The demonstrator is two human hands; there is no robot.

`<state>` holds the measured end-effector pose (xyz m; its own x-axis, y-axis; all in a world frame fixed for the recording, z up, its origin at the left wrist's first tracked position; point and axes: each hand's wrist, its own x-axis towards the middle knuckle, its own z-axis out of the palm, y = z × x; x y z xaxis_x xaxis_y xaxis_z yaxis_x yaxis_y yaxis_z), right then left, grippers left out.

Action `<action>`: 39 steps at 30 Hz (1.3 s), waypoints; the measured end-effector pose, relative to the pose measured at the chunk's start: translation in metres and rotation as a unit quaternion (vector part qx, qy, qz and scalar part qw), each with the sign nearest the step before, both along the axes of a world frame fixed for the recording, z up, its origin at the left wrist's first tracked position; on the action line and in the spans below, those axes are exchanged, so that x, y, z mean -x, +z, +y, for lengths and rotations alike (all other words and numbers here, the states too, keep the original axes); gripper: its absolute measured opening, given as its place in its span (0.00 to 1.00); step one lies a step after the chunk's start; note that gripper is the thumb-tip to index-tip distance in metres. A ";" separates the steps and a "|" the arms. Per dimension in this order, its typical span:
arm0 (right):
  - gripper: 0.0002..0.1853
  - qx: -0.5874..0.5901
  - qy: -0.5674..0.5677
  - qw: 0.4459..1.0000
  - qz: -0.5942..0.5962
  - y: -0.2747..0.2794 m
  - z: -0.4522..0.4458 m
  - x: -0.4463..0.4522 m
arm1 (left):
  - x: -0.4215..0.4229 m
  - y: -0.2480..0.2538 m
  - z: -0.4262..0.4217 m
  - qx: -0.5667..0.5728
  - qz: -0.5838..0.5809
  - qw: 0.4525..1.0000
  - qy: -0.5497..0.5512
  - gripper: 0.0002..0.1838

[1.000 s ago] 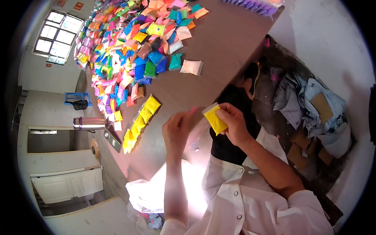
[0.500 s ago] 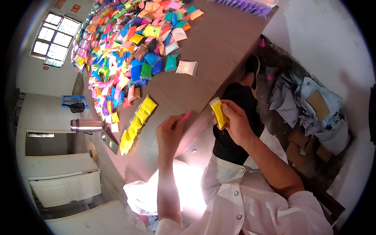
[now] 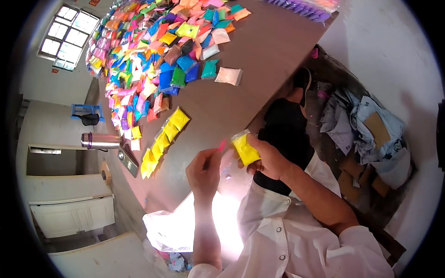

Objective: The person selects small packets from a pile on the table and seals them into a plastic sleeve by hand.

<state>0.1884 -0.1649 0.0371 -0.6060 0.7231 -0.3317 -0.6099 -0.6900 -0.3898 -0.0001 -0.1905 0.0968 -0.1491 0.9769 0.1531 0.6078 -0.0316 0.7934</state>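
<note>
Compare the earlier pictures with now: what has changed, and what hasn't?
The right hand has brought the yellow packet toward the left hand, turning it from nearly edge-on, half a second ago, to broad face showing. The left hand has drawn slightly toward the body, still holding the pink piece. Neither hand let go. The yellow row, pile and flask stayed put.

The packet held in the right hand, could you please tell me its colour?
The packet is yellow, shown best in the head view.
</note>
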 end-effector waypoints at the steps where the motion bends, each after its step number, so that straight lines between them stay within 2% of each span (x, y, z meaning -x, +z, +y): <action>1: 0.27 -0.045 0.031 0.997 -0.051 -0.002 0.001 0.002 | 0.000 -0.001 -0.002 0.004 -0.007 1.000 0.002 0.04; 2: 0.27 -0.091 0.062 0.989 -0.102 -0.003 0.002 0.003 | 0.000 -0.004 -0.005 0.005 -0.008 1.000 0.004 0.04; 8: 0.22 -0.156 0.036 0.974 -0.163 -0.009 0.002 0.018 | -0.003 -0.021 -0.012 -0.002 0.000 1.000 -0.016 0.05; 10: 0.21 -0.160 0.021 0.971 -0.175 -0.009 0.001 0.020 | -0.002 -0.028 -0.011 -0.044 0.057 0.997 -0.033 0.03; 14: 0.19 -0.191 0.013 0.961 -0.201 -0.015 0.002 0.022 | 0.003 -0.026 -0.003 -0.051 0.143 0.987 -0.048 0.02; 18: 0.17 -0.190 -0.023 0.953 -0.235 -0.025 0.001 0.026 | 0.011 -0.026 0.008 -0.052 0.159 0.986 -0.026 0.02; 20: 0.16 -0.162 -0.002 0.950 -0.265 -0.020 0.003 0.023 | 0.013 -0.025 0.013 -0.074 0.141 0.987 0.006 0.01; 24: 0.16 -0.131 -0.006 0.950 -0.284 -0.011 0.002 0.023 | 0.002 -0.019 -0.004 -0.038 0.097 0.995 0.009 0.03; 30: 0.11 -0.122 -0.103 0.947 -0.279 -0.015 -0.001 0.029 | -0.011 -0.019 -0.021 -0.044 0.091 0.995 0.021 0.02; 32: 0.12 -0.064 -0.133 0.955 -0.259 -0.012 0.000 0.032 | -0.011 -0.023 -0.024 -0.054 0.100 0.993 0.025 0.03; 35: 0.13 -0.047 -0.132 0.960 -0.241 -0.011 0.001 0.032 | -0.013 -0.036 -0.025 -0.074 0.115 0.990 0.022 0.02; 39: 0.12 -0.079 -0.109 0.955 -0.265 -0.011 0.003 0.027 | -0.011 -0.046 -0.020 -0.086 0.158 0.984 0.008 0.03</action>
<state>0.1615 -0.1621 0.0263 -0.2117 0.8795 -0.4263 -0.4209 -0.4757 -0.7723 0.0109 -0.2109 0.0510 -0.0822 0.9302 0.3577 0.8244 -0.1382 0.5488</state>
